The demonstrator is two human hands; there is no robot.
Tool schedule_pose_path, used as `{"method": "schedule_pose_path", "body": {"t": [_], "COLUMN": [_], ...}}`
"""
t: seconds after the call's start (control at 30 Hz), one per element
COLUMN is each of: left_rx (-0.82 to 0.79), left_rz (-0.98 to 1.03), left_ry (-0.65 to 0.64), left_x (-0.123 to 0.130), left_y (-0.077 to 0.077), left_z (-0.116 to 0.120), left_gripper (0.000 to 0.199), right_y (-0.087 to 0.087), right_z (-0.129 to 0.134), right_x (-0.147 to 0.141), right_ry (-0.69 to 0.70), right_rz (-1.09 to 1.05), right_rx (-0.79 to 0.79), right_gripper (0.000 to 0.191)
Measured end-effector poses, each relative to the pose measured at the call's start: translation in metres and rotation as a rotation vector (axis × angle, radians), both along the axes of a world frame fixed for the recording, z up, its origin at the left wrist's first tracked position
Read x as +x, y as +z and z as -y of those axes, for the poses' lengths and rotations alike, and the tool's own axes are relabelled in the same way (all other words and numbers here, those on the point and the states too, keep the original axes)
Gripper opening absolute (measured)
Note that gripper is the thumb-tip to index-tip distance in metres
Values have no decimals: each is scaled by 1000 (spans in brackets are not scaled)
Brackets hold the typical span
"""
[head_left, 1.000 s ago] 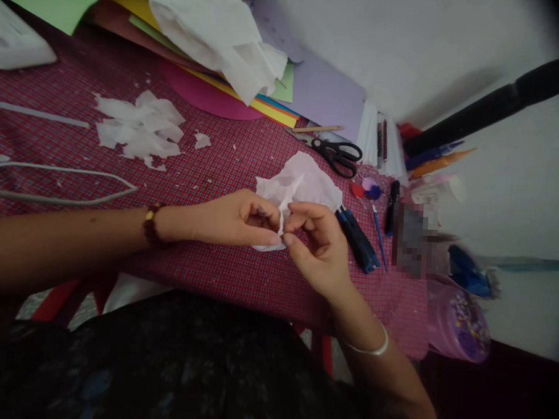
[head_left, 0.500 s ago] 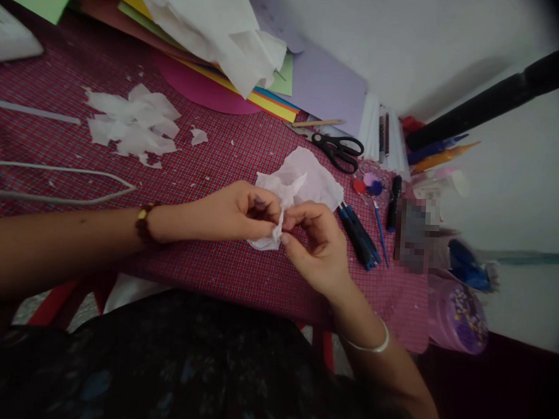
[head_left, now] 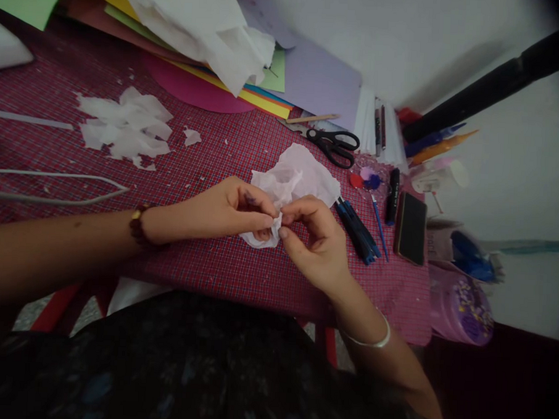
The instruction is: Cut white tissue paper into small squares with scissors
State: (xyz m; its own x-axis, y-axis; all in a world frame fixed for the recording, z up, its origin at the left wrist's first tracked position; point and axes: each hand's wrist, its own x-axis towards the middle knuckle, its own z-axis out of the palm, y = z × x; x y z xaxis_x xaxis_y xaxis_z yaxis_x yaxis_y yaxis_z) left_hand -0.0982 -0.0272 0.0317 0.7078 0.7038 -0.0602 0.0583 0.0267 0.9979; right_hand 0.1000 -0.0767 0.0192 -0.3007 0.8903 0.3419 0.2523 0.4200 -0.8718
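Both my hands pinch one crumpled sheet of white tissue paper [head_left: 304, 173] near the table's front edge. My left hand [head_left: 237, 211], with a beaded bracelet at the wrist, is closed on its gathered part from the left. From the right, my right hand [head_left: 313, 239] grips the same bunched spot between thumb and fingers. The wide, thin end of the paper spreads beyond my fingers, and a smaller part hangs below my left fingertips. A dark blue stapler [head_left: 356, 230] lies just right of my right hand.
Black-handled scissors [head_left: 335, 147], a paintbrush [head_left: 379, 226], a black marker [head_left: 393, 196] and a phone [head_left: 411, 229] lie to the right. Torn white tissue pieces [head_left: 125, 125] are at the left, above a white cable [head_left: 53, 187]. Coloured paper sheets [head_left: 201, 89] lie at the back.
My fingers have shifted slightly on the gathered tissue paper, and the bunched part between them looks shorter. The whole view has moved a little.
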Motion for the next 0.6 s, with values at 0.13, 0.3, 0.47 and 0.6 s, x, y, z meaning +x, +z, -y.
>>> {"method": "schedule_pose_path", "body": {"t": [0.13,0.3,0.47,0.6], "left_rx": [20,87,108,45], "left_rz": [-10,-8,-8,8], "left_ry": [24,66,65,138], "left_x": [0,1,4,4], "left_y": [-1,-3,-5,-2], "left_z": [1,1,4,4], "left_gripper": [11,13,14,11], "right_y": [1,2,-1,1], "right_z": [1,3,5,3], "right_x": [0,-1,-5,-2], "right_ry": [-30,-110,-112,-217], "right_rz": [-35,47,53,-48], "right_rx": [-17,-49,-12,-17], "right_gripper": [16,22,13,7]}}
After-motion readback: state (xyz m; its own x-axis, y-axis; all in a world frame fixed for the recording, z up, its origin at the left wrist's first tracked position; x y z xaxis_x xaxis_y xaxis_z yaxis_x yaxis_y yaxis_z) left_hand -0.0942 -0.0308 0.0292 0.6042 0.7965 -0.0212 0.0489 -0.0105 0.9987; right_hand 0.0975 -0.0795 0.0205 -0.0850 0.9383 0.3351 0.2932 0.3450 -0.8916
